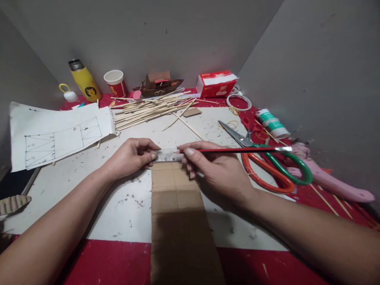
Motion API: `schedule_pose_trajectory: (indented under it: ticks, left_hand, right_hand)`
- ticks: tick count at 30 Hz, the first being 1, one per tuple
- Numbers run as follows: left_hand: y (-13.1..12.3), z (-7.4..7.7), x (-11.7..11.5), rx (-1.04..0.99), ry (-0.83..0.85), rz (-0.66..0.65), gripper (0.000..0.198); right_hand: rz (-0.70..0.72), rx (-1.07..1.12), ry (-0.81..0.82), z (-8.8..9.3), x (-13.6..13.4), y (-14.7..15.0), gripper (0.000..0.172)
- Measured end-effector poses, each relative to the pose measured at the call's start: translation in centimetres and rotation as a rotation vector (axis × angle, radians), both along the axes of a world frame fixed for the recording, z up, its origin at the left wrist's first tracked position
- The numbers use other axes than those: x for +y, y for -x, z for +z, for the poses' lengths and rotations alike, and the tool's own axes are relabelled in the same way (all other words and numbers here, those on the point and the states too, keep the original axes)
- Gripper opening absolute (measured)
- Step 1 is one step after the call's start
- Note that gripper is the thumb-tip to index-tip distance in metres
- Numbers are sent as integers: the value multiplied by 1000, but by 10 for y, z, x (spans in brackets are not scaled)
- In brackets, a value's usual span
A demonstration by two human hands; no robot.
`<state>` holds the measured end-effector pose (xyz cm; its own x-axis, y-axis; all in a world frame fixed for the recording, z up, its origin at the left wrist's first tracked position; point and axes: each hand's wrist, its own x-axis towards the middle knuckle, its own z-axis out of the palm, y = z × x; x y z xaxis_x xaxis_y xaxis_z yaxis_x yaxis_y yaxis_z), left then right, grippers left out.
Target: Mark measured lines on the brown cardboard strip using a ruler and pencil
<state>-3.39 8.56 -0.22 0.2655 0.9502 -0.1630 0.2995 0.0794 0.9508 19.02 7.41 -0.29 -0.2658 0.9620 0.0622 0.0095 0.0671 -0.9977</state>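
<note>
cardboard [176, 198] lay on the white board [127, 221], far edge between both hands, near end out of view. left hand [133, 156] pinched a clear strip [166, 156] along that edge; right hand [219, 170] gripped the pencil [237, 150]. scissors [244, 141] sat just beside it; more room left of the cardboard.

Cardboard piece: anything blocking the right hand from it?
Nothing visible. The lower fingers of the right hand, which holds a pencil, are at the far right corner of the cardboard piece. A pale strip lies along its far edge, between both hands; the scissors lie clear, beyond the right hand.
</note>
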Motion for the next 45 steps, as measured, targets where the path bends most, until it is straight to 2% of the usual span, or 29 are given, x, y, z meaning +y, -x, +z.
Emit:
schedule_pose_trajectory:
  ticks: [3,5,8,14,17,20,23,26,29,32,34,35,37,39,41,42,43,45]
  left_hand:
    - [0,1,-1,10,-3,-7,15]
    - [0,1,-1,12,-10,-7,14]
    - [-1,0,0,-24,-4,13,13]
    - [4,0,3,-263,79,143,18]
    - [7,6,3,-409,22,240,27]
    - [4,15,0,-504,1,293,39]
    - [-6,20,-8,-548,60,263,45]
    - [-21,17,-19,-576,111,159,41]
    - [-34,12,-28,-543,178,56,39]
    - [-38,12,-31,-409,188,23,38]
    - [-35,18,-31,-278,54,93,32]
    - [-32,22,-32,-187,-70,161,29]
    - [-26,32,-34,51,-445,344,20]
    - [-22,43,-37,316,-892,407,5]
    - [-22,50,-40,573,-1243,259,20]
    - [-22,52,-41,689,-1330,141,27]
    - [-24,52,-40,789,-1350,25,28]
    - [-26,49,-37,930,-1254,-116,21]
  right_hand:
    - [44,-62,-42,-4,-2,1,27]
    - [24,-38,-35,-5,-1,2,29]
    - [-32,14,-22,-3,3,1,31]
    - [-182,123,-151,6,5,-2,25]
    - [-179,171,-114,6,2,0,21]
    - [-126,185,-4,4,-1,3,20]
    - [-52,181,63,1,-2,4,27]
    - [15,125,41,1,0,3,33]
    - [10,56,-20,3,0,2,23]
    - [37,88,4,6,0,2,18]
    - [43,132,28,8,2,1,20]
    - [39,133,22,8,3,0,22]
    - [41,84,-11,10,5,-3,25]
    - [90,-18,-57,10,7,-5,27]
    - [153,-135,-159,10,7,-7,28]
    - [179,-189,-235,10,7,-7,27]
    - [198,-231,-313,10,7,-8,26]
    - [215,-250,-420,9,7,-7,25]
